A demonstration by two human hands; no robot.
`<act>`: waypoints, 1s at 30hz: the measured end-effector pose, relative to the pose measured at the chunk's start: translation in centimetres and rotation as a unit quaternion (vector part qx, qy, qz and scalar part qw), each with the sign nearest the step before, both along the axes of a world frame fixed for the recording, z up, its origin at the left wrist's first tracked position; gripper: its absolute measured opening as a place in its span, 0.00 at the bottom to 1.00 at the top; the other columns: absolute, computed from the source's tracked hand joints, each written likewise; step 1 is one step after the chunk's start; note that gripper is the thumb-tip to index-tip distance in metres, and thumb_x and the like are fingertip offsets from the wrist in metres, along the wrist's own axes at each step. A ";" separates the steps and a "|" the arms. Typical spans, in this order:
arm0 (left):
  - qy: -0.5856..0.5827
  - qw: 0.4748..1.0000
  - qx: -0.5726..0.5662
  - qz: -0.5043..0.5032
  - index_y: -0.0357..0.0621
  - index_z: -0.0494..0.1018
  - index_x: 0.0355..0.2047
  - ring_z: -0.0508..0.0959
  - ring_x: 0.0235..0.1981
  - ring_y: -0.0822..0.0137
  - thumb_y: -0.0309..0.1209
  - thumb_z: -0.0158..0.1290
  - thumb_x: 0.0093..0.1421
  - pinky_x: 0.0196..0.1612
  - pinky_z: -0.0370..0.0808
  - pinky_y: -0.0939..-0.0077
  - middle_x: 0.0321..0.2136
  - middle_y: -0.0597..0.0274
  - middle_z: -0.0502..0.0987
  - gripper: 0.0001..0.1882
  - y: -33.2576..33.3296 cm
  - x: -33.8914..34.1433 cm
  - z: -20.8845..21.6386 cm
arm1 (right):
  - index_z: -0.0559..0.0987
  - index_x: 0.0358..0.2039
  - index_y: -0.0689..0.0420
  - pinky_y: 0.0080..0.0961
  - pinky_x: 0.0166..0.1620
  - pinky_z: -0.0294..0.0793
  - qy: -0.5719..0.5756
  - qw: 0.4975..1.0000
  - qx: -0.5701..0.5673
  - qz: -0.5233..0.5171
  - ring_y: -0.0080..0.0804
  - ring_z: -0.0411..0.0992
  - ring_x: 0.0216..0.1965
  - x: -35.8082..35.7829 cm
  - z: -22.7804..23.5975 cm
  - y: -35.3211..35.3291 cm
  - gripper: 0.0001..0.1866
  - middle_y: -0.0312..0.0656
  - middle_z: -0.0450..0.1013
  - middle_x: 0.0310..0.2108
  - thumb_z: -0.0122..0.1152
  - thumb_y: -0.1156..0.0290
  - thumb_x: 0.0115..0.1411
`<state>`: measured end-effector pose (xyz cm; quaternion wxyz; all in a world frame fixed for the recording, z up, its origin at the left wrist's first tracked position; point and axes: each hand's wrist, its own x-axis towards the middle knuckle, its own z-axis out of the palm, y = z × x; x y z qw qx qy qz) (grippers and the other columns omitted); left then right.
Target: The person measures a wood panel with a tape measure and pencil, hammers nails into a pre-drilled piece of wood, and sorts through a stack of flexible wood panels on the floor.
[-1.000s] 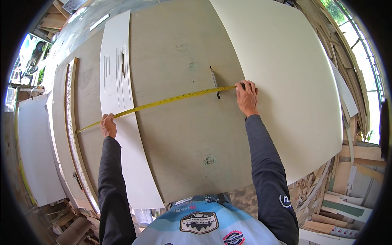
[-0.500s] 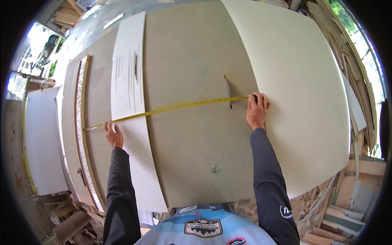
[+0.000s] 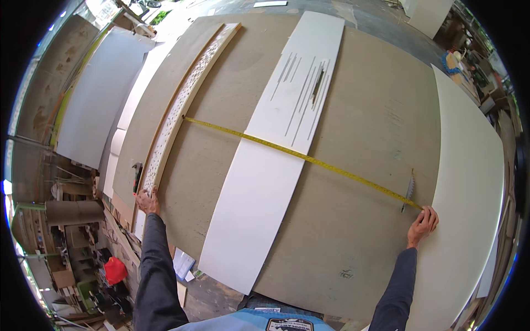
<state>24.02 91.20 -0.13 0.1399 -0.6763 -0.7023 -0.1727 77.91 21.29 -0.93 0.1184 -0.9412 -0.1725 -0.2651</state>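
- The right hand (image 3: pixel 423 222), at the lower right, is grasping the yellow tape measure (image 3: pixel 306 159) with curled fingers.
- The tape measure is stretching across the centre, over a white board (image 3: pixel 243 187), to a speckled strip (image 3: pixel 175 113) at left of centre.
- The left hand (image 3: pixel 148 202), at the lower left, is touching the strip; whether it is gripping, I cannot tell.

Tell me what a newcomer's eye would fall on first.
Probably the long yellow tape measure, stretched from the white speckled, wood-edged strip on the left to the person's right hand. Next, the long white flat panel beneath it, marked with thin dark lines toward its far end.
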 end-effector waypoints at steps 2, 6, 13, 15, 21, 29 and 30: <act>-0.005 0.999 0.037 -0.019 0.43 0.67 0.41 0.64 0.49 0.52 0.62 0.52 0.49 0.50 0.61 0.51 0.42 0.53 0.67 0.35 -0.3 -1.4 -1.2 | 0.75 0.37 0.56 0.35 0.52 0.61 -0.005 1.000 -0.005 0.010 0.39 0.63 0.48 0.1 -0.5 0.4 0.08 0.38 0.69 0.43 0.47 0.73 0.61; -0.048 0.997 0.057 0.003 0.45 0.68 0.34 0.65 0.45 0.53 0.59 0.54 0.51 0.45 0.61 0.51 0.35 0.56 0.68 0.28 -0.6 0.1 -2.5 | 0.75 0.38 0.56 0.35 0.51 0.62 -0.010 1.000 -0.014 0.009 0.39 0.64 0.47 -0.1 -0.6 1.1 0.08 0.39 0.70 0.41 0.48 0.73 0.60; 0.006 1.000 0.001 0.014 0.49 0.71 0.39 0.72 0.43 0.53 0.60 0.55 0.49 0.41 0.70 0.51 0.36 0.55 0.73 0.30 2.2 3.1 -5.2 | 0.77 0.33 0.54 0.37 0.47 0.66 -0.065 0.998 -0.015 0.016 0.41 0.67 0.44 0.4 -1.0 -1.7 0.06 0.38 0.72 0.38 0.53 0.75 0.55; 0.050 0.998 0.039 0.027 0.50 0.69 0.43 0.74 0.42 0.53 0.57 0.56 0.49 0.38 0.71 0.51 0.38 0.56 0.74 0.29 6.3 -7.2 -5.8 | 0.78 0.32 0.53 0.38 0.48 0.66 -0.036 0.999 0.021 0.035 0.41 0.67 0.43 1.0 -1.2 2.9 0.06 0.38 0.72 0.36 0.55 0.74 0.54; 0.081 0.993 0.052 -0.062 0.42 0.72 0.39 0.73 0.41 0.50 0.52 0.53 0.53 0.45 0.67 0.51 0.36 0.53 0.75 0.25 5.9 -4.1 -6.1 | 0.77 0.32 0.50 0.37 0.48 0.63 -0.029 0.999 0.017 -0.015 0.37 0.64 0.46 0.5 0.0 0.9 0.05 0.33 0.70 0.38 0.56 0.74 0.53; 0.003 0.998 -0.063 -0.017 0.44 0.68 0.48 0.64 0.53 0.49 0.60 0.48 0.54 0.53 0.58 0.44 0.49 0.54 0.69 0.34 5.4 -1.7 -3.8 | 0.76 0.31 0.50 0.37 0.43 0.63 -0.016 0.999 0.034 -0.021 0.34 0.63 0.46 -0.1 -0.1 0.8 0.06 0.30 0.69 0.37 0.57 0.75 0.52; 0.001 0.998 -0.056 -0.017 0.44 0.68 0.48 0.64 0.54 0.49 0.62 0.47 0.53 0.53 0.57 0.43 0.49 0.54 0.68 0.35 5.7 -2.2 -3.8 | 0.76 0.31 0.50 0.36 0.43 0.63 -0.017 0.999 0.036 -0.015 0.34 0.63 0.46 0.0 -0.1 1.0 0.06 0.30 0.69 0.37 0.57 0.75 0.52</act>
